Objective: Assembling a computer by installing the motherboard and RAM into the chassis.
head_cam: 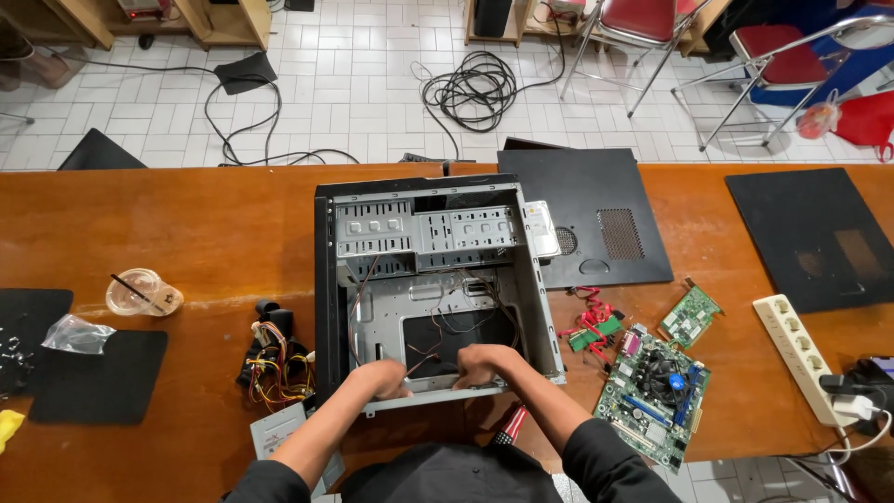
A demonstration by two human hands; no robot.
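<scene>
Both hands, left point(384, 379) and right point(486, 363), reach into the open computer case point(433, 279) on the wooden table point(214, 233), fingers curled around loose wires point(438, 346) at its near edge; freeing them likely needs a careful tug.

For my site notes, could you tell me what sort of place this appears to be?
Probably a computer repair workshop or training lab. An opened desktop case lies on a long wooden bench, a loose motherboard beside it, and cables coil on the tiled floor.
</scene>
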